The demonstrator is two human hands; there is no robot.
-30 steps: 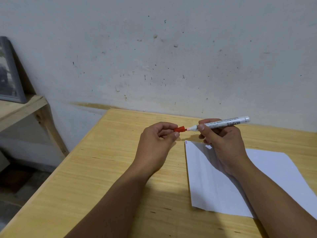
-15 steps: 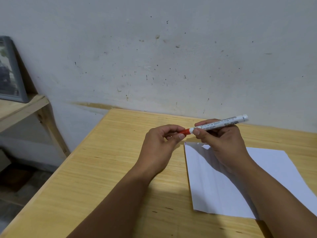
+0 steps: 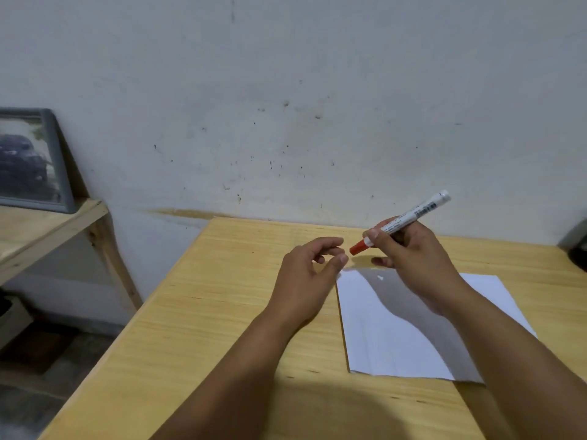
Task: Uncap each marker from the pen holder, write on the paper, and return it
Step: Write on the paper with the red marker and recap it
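My right hand [image 3: 413,258] grips a white marker [image 3: 413,215] by its barrel, and the red cap [image 3: 358,246] sits on its lower left end. The marker tilts up to the right above the table. My left hand [image 3: 308,274] hovers just left of the cap, fingers apart, holding nothing. A white sheet of paper [image 3: 397,338] lies flat on the wooden table [image 3: 222,312] below my right hand, partly in its shadow. The pen holder is a dark shape, barely visible at the right edge [image 3: 579,249].
A grey picture frame [image 3: 31,160] leans against the wall on a wooden shelf [image 3: 47,227] to the left of the table. The wall runs close behind the table's far edge. The floor drops away left of the table.
The red cap was apart from the marker tip, then pushed on. My left hand has let go of the cap and opened. My right hand has tilted the marker's back end upward.
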